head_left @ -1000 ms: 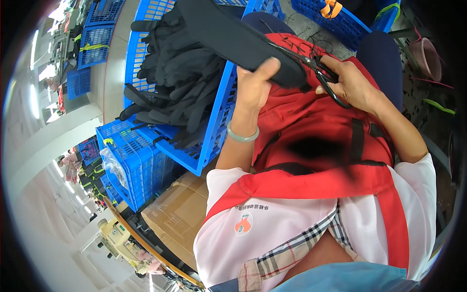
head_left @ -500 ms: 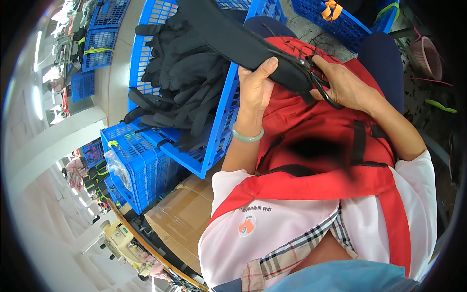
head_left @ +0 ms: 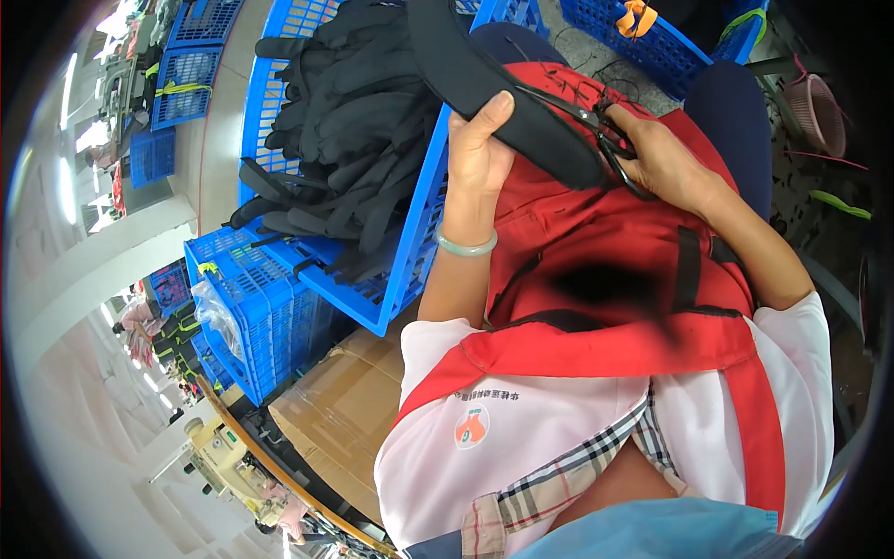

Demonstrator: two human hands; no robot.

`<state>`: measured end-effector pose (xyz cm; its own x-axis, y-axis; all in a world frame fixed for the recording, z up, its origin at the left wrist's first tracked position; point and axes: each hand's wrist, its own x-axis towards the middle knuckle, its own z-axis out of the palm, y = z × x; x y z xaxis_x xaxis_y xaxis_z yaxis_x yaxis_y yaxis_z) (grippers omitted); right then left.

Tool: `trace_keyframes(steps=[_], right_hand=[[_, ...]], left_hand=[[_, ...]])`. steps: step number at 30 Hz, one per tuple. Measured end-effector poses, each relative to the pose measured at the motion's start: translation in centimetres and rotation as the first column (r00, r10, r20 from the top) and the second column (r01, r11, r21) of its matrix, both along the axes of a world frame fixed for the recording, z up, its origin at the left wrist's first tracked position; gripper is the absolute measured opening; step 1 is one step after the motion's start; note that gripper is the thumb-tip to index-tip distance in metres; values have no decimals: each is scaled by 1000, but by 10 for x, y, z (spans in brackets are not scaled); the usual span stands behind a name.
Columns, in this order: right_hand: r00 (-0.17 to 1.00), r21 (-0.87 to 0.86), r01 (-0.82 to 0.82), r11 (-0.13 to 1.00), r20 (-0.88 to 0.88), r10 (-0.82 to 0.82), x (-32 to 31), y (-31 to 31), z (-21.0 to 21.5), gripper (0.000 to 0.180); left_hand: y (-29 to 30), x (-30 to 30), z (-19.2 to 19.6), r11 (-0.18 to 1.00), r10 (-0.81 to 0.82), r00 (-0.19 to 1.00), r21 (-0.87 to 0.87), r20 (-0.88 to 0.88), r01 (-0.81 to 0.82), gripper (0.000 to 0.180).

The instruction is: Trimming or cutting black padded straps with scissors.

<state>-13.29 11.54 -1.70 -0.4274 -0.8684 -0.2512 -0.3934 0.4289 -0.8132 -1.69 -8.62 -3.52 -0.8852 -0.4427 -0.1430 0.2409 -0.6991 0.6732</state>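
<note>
My left hand (head_left: 480, 154) is closed on a long, curved black padded strap (head_left: 470, 79), thumb on top, near its rounded lower end. The strap stretches up past the top of the view. In my right hand (head_left: 670, 163) is a pair of black-handled scissors (head_left: 589, 117), with the blades pointing left along the strap's right edge. Whether the blades touch the strap I cannot tell. Beneath both hands lies a red apron (head_left: 577, 228) across my lap, with loose dark threads on it.
To my left, a blue plastic crate (head_left: 410, 265) holds a heap of similar black straps (head_left: 358, 121). Another blue crate (head_left: 270, 317) stands below it, beside a cardboard box (head_left: 340, 410). Far right are a blue crate (head_left: 643, 56) and a pink basket (head_left: 817, 116).
The strap has shifted and turned, its rounded end now showing plainly beside the scissors. My left hand has moved slightly left and up; the scissors have shifted only a little.
</note>
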Motion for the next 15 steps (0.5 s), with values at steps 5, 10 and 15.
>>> trace_keyframes(steps=[5, 10, 15], right_hand=[[979, -302, -40, 952, -204, -24, 3, -7, -33, 33], [999, -83, -18, 996, 27, 20, 1, -9, -13, 33], [984, -263, -51, 964, -177, 4, -1, -8, -32, 33]], left_hand=[[8, -3, -4, 998, 43, 999, -52, -33, -44, 27], [2, 1, -7, 996, 11, 999, -84, -39, -14, 32], [12, 0, -6, 996, 13, 999, -91, -38, -16, 29]])
